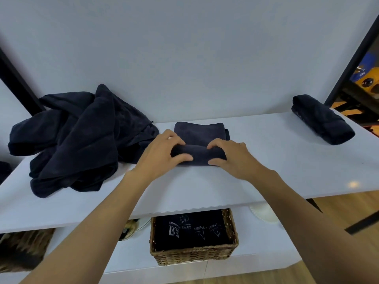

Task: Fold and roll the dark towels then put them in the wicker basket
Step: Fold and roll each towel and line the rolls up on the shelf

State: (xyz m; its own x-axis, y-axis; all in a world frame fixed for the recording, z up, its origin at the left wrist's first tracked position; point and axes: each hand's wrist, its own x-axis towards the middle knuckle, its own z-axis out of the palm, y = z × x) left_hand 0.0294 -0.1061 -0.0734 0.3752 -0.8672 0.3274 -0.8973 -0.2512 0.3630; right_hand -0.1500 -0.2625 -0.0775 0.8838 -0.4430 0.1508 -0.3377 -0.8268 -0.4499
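Left arm: bare, reaches forward from the bottom left.
Left grip [164,152]: palm down, fingers curled over the towel roll [198,155], thumb on its near side.
Right arm: bare, reaches forward from the bottom right.
Right grip [229,156]: palm down, fingers curled over the same roll, thumb on its near side.
Gap: small, between both.

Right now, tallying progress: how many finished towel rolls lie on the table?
1: the roll at far right. The towel under left hand and right hand is half rolled; the pile may hide others.
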